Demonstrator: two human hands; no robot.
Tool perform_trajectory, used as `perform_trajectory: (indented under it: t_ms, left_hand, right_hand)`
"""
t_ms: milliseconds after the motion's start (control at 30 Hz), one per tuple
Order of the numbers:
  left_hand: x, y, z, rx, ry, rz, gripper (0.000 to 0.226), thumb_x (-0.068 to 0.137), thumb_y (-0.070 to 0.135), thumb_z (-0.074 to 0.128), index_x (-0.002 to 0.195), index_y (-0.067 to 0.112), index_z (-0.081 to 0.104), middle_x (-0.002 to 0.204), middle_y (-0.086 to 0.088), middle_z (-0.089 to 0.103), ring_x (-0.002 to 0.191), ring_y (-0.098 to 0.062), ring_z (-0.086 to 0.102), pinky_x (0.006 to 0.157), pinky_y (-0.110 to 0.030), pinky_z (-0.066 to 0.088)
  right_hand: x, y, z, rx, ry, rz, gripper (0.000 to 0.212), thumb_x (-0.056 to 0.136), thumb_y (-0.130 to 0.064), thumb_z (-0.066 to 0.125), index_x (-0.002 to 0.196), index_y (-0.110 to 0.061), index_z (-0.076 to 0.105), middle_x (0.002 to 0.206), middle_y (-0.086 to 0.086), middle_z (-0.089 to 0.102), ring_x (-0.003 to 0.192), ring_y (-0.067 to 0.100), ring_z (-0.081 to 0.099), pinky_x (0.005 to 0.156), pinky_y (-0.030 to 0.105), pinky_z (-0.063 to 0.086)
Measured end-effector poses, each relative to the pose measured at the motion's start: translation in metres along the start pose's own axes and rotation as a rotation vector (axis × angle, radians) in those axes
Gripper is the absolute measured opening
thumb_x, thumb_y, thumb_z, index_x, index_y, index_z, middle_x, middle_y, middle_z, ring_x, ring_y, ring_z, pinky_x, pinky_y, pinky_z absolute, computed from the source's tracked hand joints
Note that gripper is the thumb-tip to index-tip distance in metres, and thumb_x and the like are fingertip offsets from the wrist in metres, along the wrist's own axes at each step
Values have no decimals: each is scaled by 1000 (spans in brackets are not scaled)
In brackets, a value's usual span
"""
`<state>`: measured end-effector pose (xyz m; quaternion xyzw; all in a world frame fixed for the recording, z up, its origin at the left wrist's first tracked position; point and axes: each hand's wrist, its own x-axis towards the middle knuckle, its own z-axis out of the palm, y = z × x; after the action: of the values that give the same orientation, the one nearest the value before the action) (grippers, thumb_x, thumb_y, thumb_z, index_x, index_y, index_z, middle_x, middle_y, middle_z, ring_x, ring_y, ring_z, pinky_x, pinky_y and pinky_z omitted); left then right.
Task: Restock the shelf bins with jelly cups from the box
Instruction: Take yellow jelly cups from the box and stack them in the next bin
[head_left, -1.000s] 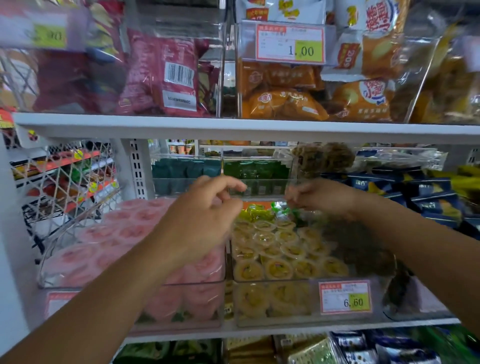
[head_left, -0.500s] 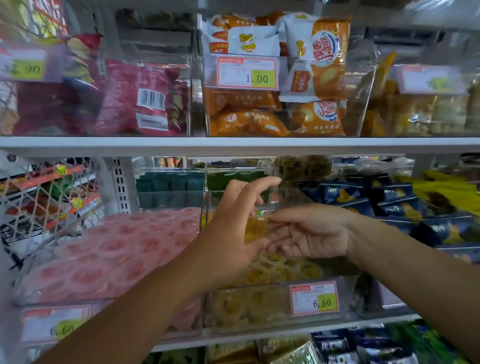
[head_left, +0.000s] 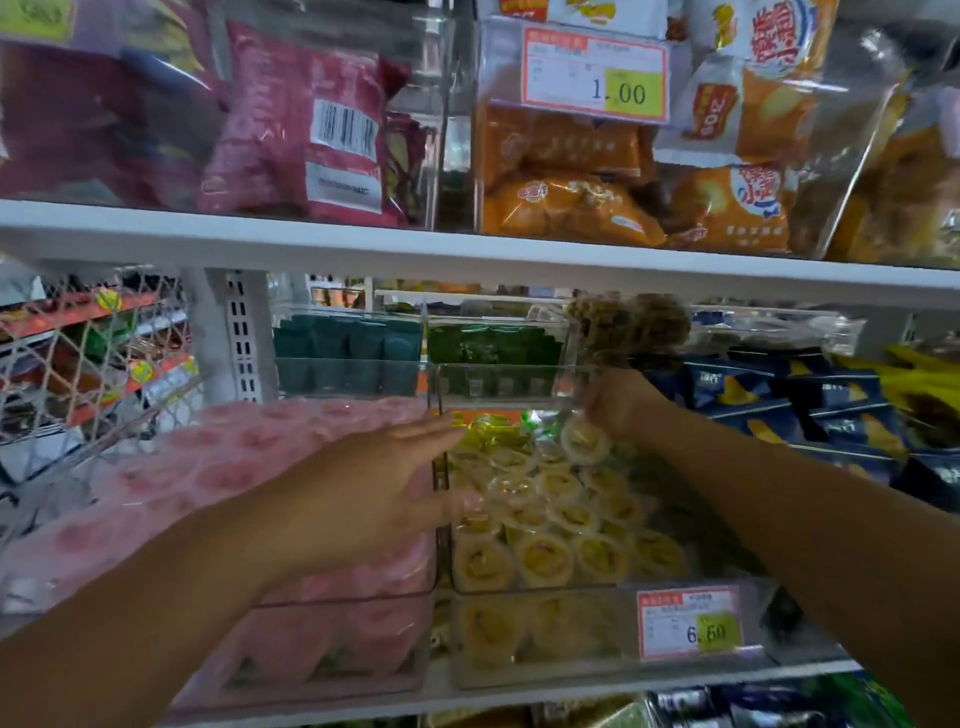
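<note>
Held both hands over the clear plastic shelf bin (head_left: 540, 591) packed with round yellow jelly cups (head_left: 545, 556).
Held the left hand (head_left: 374, 488) spread, fingers straight, above the wall between that bin and the pink jelly cups (head_left: 156, 483) at 9 o'clock. Curled the right hand (head_left: 618, 402) downward at the bin's far end, 12 o'clock of the pile, fingertips at one tilted yellow cup (head_left: 584, 441); could not tell through the blur whether pinched or merely touched. Fixed to the bin front at 5 o'clock: a red-and-white price tag (head_left: 688, 621) reading 6.60.
</note>
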<state>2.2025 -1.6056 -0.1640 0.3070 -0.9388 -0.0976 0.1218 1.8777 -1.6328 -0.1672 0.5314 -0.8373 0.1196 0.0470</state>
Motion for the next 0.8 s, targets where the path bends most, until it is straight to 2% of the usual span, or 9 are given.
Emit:
perform_trajectory:
  t_ms: [67, 133, 233, 333, 400, 467, 567, 667, 800]
  left_hand:
    - [3, -6, 1, 12, 13, 17, 91, 72, 87, 28, 151, 43, 18, 157, 25, 4, 144, 5, 5, 121, -27, 9]
    - [5, -11, 1, 4, 12, 29, 98, 65, 91, 23, 151, 44, 19, 158, 26, 5, 144, 5, 5, 121, -26, 9]
    - [6, -11, 2, 15, 8, 17, 90, 72, 84, 31, 151, 44, 18, 156, 27, 2, 144, 6, 4, 117, -20, 6]
    - [7, -14, 4, 14, 31, 47, 98, 65, 93, 21, 151, 45, 16, 155, 28, 0, 141, 10, 0, 112, -15, 0]
    - [7, -15, 5, 5, 26, 54, 102, 59, 93, 15, 150, 47, 14, 153, 32, -3, 136, 14, -3, 110, -14, -1]
    - [5, -13, 4, -17, 11, 42, 90, 70, 88, 24, 150, 48, 13, 152, 33, -4, 132, 15, -2, 109, -14, -1]
    - [3, -7, 4, -32, 12, 41, 85, 74, 77, 30, 151, 46, 13, 154, 30, -3, 130, 16, -3, 106, -12, -3]
    - [3, -7, 4, -55, 9, 35, 87, 72, 78, 30, 151, 44, 14, 155, 28, -3, 130, 16, -5, 106, -12, -4]
    - [2, -7, 3, -64, 2, 30, 85, 73, 76, 30, 151, 44, 14, 156, 27, -3, 135, 14, -2, 110, -14, 0]
  right_hand:
    - [28, 9, 20, -206, 36, -31, 26, 92, -16, 48, 115, -11, 61, 113, 13, 62, 101, 29, 60, 86, 38, 53]
    - [46, 13, 28, -288, 32, -45, 22, 93, -16, 46, 111, -13, 59, 111, 10, 62, 97, 26, 61, 83, 38, 55]
    - [36, 3, 12, -322, -3, -98, 23, 97, -18, 46, 113, -14, 63, 112, 7, 65, 98, 22, 62, 84, 32, 54]
    - [14, -8, -14, -334, -91, -136, 25, 98, -16, 48, 117, -10, 63, 118, 8, 63, 109, 25, 59, 90, 30, 46]
    - [2, -10, -25, -327, -146, -166, 25, 97, -14, 51, 117, -9, 65, 120, 7, 63, 108, 22, 59, 87, 25, 43]
    - [-4, -10, -26, -288, -226, -201, 26, 94, -12, 56, 119, -12, 66, 125, 7, 61, 105, 18, 58, 90, 22, 43]
    - [-9, -12, -19, -369, -384, -211, 38, 95, -15, 56, 133, -18, 57, 142, 4, 48, 126, 21, 45, 103, 25, 35]
    - [-12, -14, -8, -415, -498, -217, 46, 97, -21, 54, 142, -19, 46, 151, 3, 36, 136, 20, 34, 101, 18, 27]
    - [-15, -14, 1, -470, -518, -178, 59, 93, -23, 60, 147, -28, 37, 155, 4, 27, 139, 23, 30, 108, 29, 30]
